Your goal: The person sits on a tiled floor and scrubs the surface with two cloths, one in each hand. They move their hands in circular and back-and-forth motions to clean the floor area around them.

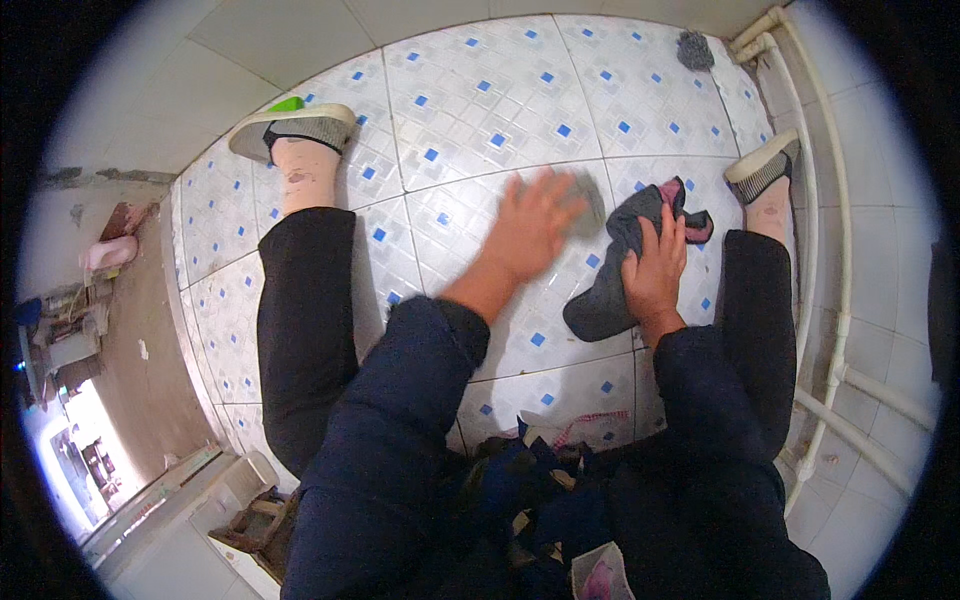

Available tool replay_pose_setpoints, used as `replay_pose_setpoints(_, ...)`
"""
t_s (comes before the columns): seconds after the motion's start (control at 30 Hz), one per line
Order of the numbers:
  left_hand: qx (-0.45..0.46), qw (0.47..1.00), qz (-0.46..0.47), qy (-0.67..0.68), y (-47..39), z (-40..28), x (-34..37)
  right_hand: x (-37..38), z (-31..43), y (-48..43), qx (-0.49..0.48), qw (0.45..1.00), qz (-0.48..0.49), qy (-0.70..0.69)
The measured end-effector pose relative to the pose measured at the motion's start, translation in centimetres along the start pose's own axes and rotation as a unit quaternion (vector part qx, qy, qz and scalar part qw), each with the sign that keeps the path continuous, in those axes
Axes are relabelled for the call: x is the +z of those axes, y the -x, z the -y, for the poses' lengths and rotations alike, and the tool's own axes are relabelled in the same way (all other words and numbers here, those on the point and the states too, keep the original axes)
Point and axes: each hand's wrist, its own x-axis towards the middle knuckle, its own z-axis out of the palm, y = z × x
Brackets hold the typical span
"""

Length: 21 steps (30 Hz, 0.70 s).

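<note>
A dark grey cloth item [600, 307], perhaps a shoe upper or sock, with pink lining at its top end, lies on the tiled floor. My right hand [660, 262] rests on it with the fingers spread across the fabric. To its left, my left hand [534, 225] is blurred, its fingers spread over the floor. Just beyond those fingertips is a blurred grey-green object [591, 204], partly covered by the hand; whether they touch cannot be told.
My slippered feet stand either side, the left slipper [330, 120] by a green object [286, 104]. A dark grey scouring-pad-like clump [695, 51] lies at the far right. Pale pipes [844, 285] run along the right wall. A wooden stool-like object [262, 525] stands lower left.
</note>
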Motion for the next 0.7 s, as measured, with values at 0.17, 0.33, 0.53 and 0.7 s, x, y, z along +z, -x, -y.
replay_pose_setpoints(0.17, -0.226, 0.968, -0.082, -0.065, -2.6, 11.7, -2.7, 0.2, -0.2, 0.0, -0.014, 0.999, -0.032, -0.025)
replay_pose_setpoints(0.33, -0.321, 0.932, -0.117, -0.122, 7.7, 15.8, -6.2, -0.3, 0.2, 0.0, -0.003, 0.999, -0.036, -0.025)
replay_pose_setpoints(0.53, -0.329, 0.935, -0.112, -0.068, 13.1, 6.2, -3.7, 0.1, 0.3, 0.2, 0.01, 0.999, -0.031, -0.011)
replay_pose_setpoints(0.7, -0.192, 0.981, 0.005, 0.005, 13.1, -4.6, -2.4, 0.3, 1.8, 0.7, 0.007, 0.999, -0.033, -0.036)
